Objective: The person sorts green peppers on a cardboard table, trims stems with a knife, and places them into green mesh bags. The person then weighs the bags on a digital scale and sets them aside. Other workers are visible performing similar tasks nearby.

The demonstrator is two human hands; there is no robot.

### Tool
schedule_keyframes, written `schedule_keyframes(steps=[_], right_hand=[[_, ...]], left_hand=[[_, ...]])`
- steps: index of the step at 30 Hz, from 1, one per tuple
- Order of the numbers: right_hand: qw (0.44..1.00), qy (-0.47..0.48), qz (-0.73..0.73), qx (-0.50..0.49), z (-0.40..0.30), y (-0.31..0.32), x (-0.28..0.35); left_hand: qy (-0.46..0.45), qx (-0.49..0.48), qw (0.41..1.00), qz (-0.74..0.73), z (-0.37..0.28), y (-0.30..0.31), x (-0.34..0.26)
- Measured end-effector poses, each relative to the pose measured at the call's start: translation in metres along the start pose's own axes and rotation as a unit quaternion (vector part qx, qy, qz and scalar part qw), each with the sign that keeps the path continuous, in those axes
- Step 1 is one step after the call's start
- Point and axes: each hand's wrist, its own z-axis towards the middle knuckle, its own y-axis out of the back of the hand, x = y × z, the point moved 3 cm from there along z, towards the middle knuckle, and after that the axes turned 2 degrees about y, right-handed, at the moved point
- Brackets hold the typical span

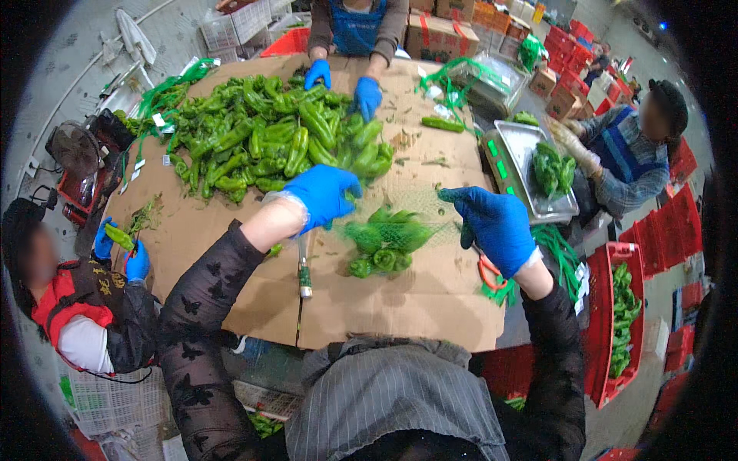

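Green peppers (pixel 385 245) sit clustered in a green mesh net bag (pixel 441 222) on the cardboard-covered table in front of me, several stem ends facing me. The thin netting spreads between my two blue-gloved hands and is partly blurred. My left hand (pixel 324 197) is curled at the left side of the net, gripping it, with a bit of green at its fingers. At the right side, my right hand (pixel 497 227) holds the net's edge, its thumb and forefinger somewhat apart. Orange-handled scissors (pixel 491 269) lie below my right hand, partly hidden.
A large pepper pile (pixel 271 132) covers the far left of the cardboard (pixel 357 314). Opposite, a person's gloved hands (pixel 366 97) touch it. A knife-like tool (pixel 305 279) lies near me. A metal tray (pixel 519 135) and red crate (pixel 602 346) stand right. Other people work at both sides.
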Motion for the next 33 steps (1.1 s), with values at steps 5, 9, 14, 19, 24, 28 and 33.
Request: schedule_keyframes(steps=[5, 9, 14, 19, 24, 28, 33], right_hand=[[0.999, -0.008, -0.031, -0.028, 0.036, -0.001, 0.001], [0.981, -0.062, 0.169, -0.074, 0.051, 0.022, 0.020], [0.950, -0.017, 0.307, -0.057, 0.080, 0.015, 0.030], [0.926, 0.066, 0.355, -0.115, 0.078, 0.041, 0.058], [0.953, -0.019, 0.252, 0.168, 0.057, -0.014, 0.021], [0.913, -0.061, 0.342, 0.216, 0.067, -0.031, 0.021], [0.891, -0.183, 0.413, 0.041, 0.143, 0.017, -0.078]], left_hand=[[-0.060, -0.154, 0.979, 0.122, 0.029, 0.034, 0.003], [-0.020, -0.145, 0.969, -0.199, 0.042, 0.056, -0.023], [-0.121, -0.020, 0.954, -0.272, 0.045, 0.041, -0.074], [-0.216, -0.087, 0.965, -0.122, 0.047, 0.039, -0.069], [-0.209, -0.149, 0.950, -0.178, 0.038, 0.049, -0.092], [-0.228, -0.314, 0.919, -0.073, 0.003, 0.066, -0.116], [-0.154, -0.416, 0.795, -0.414, -0.038, 0.095, -0.061]])
